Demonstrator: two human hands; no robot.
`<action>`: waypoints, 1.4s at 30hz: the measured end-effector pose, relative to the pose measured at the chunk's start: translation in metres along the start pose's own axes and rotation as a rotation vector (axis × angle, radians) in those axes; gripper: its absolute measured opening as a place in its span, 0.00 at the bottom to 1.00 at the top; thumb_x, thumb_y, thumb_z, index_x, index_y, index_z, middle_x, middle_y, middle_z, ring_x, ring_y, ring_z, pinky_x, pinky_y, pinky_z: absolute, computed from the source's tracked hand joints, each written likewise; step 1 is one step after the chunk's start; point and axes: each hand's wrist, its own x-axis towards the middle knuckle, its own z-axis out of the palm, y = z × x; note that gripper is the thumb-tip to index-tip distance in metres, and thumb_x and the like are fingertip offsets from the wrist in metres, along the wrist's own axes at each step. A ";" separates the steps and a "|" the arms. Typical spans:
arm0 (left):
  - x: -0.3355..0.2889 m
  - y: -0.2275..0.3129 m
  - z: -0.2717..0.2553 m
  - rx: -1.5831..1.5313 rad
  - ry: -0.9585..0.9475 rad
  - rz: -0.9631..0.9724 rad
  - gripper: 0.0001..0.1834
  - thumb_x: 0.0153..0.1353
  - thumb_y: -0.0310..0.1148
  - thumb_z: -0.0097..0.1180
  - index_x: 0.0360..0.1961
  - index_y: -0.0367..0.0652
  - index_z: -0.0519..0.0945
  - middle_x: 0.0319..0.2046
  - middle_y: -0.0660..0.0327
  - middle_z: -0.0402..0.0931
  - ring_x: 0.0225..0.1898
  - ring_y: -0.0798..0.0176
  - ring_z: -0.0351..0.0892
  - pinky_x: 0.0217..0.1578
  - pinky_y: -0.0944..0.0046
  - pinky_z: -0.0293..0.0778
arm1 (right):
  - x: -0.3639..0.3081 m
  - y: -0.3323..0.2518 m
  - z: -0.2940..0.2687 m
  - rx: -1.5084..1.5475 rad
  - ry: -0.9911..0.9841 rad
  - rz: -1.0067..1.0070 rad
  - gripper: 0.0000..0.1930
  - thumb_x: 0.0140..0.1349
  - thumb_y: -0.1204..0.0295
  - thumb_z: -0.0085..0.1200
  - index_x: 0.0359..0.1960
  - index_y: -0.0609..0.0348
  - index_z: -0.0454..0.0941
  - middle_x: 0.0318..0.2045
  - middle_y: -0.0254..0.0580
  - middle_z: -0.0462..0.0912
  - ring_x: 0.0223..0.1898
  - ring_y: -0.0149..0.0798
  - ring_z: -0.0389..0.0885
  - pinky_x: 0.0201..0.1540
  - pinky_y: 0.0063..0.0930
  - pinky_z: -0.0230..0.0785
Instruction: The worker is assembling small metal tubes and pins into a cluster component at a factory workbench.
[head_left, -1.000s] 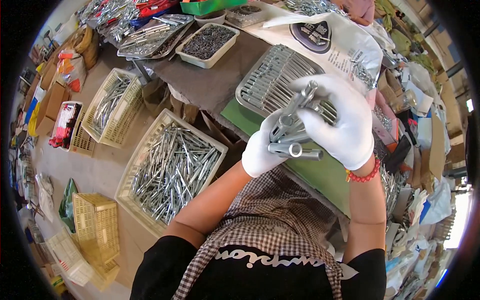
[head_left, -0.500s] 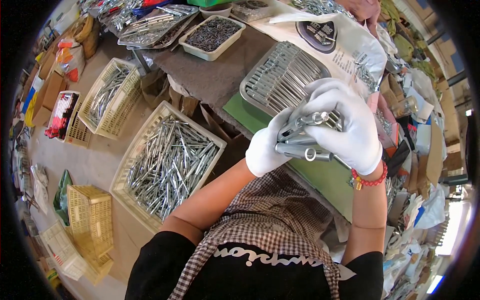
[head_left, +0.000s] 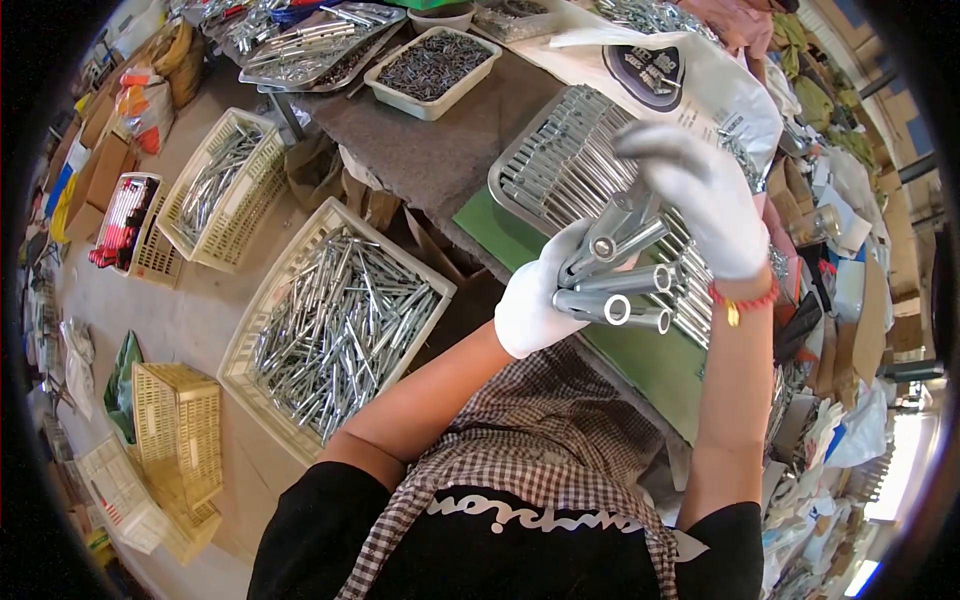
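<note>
My left hand (head_left: 542, 298), in a white glove, is closed round a bundle of several shiny metal tubes (head_left: 588, 304). Their hollow ends fan out to the right, and the glove hides the other ends. Above and right of the bundle, my right hand (head_left: 700, 200), also gloved, is raised off the tubes. Its fingers reach out to the left, blurred at the tips, with nothing visible in them. Behind both hands a metal tray (head_left: 497, 192) holds rows of slim metal rods (head_left: 565, 150), partly covered by the hands and the bundle.
The tray lies on a green board (head_left: 480, 228) on the table. Farther back stand a white tub (head_left: 440, 104) of dark small parts and a white sack (head_left: 725, 95). On the floor to the left, a large crate (head_left: 250, 330) and a smaller crate (head_left: 245, 190) hold metal rods.
My right hand has let go of the bundle and moved up and to the right. The tubes' ends now show more fully, spread apart in my left hand, which has barely moved.
</note>
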 end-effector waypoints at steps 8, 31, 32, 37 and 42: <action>-0.011 -0.026 -0.002 -0.463 -0.063 -0.341 0.51 0.43 0.21 0.70 0.65 0.45 0.51 0.51 0.59 0.66 0.50 0.64 0.72 0.49 0.61 0.74 | 0.058 0.100 0.042 -0.873 0.188 0.153 0.12 0.57 0.63 0.55 0.39 0.54 0.79 0.37 0.48 0.80 0.42 0.50 0.79 0.45 0.41 0.71; -0.006 -0.020 0.003 -0.059 0.072 -0.116 0.50 0.43 0.37 0.73 0.61 0.30 0.54 0.47 0.51 0.74 0.43 0.55 0.79 0.44 0.62 0.75 | -0.055 -0.050 0.004 0.337 0.654 -0.211 0.23 0.60 0.80 0.49 0.58 0.73 0.65 0.42 0.46 0.80 0.34 0.30 0.81 0.35 0.18 0.74; -0.006 -0.021 0.004 -0.062 0.077 -0.095 0.50 0.43 0.37 0.73 0.61 0.30 0.53 0.47 0.51 0.74 0.44 0.56 0.79 0.44 0.62 0.75 | -0.055 -0.051 0.010 0.277 0.696 -0.200 0.23 0.60 0.80 0.47 0.58 0.73 0.64 0.42 0.46 0.79 0.35 0.30 0.80 0.35 0.20 0.74; -0.006 -0.018 0.002 -0.067 0.068 -0.097 0.48 0.44 0.35 0.73 0.59 0.30 0.55 0.47 0.51 0.75 0.44 0.57 0.80 0.44 0.62 0.75 | -0.052 -0.041 0.028 0.123 0.548 -0.258 0.22 0.56 0.87 0.47 0.55 0.70 0.67 0.42 0.47 0.78 0.39 0.32 0.79 0.42 0.25 0.75; -0.002 -0.008 0.005 -0.299 0.091 -0.146 0.44 0.44 0.34 0.74 0.55 0.32 0.57 0.45 0.54 0.77 0.44 0.61 0.80 0.45 0.63 0.75 | -0.048 -0.027 0.037 -0.135 0.478 -0.150 0.16 0.50 0.79 0.60 0.43 0.59 0.78 0.34 0.36 0.82 0.34 0.28 0.82 0.39 0.21 0.73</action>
